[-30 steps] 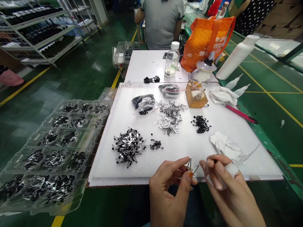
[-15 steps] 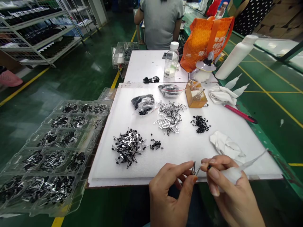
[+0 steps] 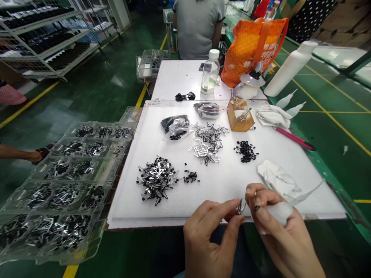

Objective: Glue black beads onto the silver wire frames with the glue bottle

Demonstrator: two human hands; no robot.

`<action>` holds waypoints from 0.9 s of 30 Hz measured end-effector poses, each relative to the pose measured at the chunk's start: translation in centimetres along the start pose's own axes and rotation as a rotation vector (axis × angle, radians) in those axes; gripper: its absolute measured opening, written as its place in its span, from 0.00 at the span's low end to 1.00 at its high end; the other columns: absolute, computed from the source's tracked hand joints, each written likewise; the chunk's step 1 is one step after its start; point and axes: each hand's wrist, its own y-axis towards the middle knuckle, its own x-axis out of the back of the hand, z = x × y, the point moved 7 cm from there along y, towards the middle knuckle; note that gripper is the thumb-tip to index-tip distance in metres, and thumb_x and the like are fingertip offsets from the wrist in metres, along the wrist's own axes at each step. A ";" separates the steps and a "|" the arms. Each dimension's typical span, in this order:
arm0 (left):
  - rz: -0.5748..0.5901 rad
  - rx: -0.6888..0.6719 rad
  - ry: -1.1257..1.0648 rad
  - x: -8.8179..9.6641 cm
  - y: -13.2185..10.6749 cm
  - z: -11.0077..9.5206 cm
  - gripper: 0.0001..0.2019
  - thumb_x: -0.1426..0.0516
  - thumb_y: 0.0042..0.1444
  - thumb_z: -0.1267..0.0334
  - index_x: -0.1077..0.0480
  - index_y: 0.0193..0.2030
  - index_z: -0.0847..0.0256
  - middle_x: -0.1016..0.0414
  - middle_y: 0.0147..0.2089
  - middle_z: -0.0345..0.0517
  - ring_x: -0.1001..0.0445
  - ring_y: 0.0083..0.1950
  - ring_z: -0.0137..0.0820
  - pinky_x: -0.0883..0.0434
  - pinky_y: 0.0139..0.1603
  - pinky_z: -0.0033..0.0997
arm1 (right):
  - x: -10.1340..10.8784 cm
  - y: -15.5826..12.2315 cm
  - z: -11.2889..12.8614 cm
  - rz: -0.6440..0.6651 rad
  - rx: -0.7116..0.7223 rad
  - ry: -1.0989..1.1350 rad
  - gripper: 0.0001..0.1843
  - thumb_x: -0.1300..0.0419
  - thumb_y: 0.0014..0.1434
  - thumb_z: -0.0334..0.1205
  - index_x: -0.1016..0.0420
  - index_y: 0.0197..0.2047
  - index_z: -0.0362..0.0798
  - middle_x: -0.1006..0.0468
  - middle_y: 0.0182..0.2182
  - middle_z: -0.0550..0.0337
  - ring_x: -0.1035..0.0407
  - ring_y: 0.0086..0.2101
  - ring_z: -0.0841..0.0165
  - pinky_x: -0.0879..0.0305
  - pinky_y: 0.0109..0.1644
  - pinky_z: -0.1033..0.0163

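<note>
My left grip [image 3: 208,231] pinches a small bent metal-legged component [image 3: 240,207], six o'clock on the white foam desk [image 3: 220,193]; my right grip [image 3: 279,227] presses around a soft translucent squeeze bottle [image 3: 278,213].

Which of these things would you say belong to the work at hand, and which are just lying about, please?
In use: left hand with a small metal-legged part; right hand with a white dropper; the heap of black-and-metal parts.
Lying about: orange tote bag, plastic bottle, pink-handled pen.
</note>
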 end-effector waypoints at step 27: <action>0.014 -0.158 0.113 -0.3 -0.2 -1.0 0.15 0.36 0.61 0.77 0.20 0.53 0.61 0.18 0.37 0.42 0.19 0.35 0.27 0.22 0.34 0.21 | -0.2 0.2 0.0 0.235 0.080 -0.332 0.06 0.34 0.66 0.41 0.24 0.36 0.52 0.35 0.49 0.58 0.33 0.49 0.74 0.30 0.47 0.80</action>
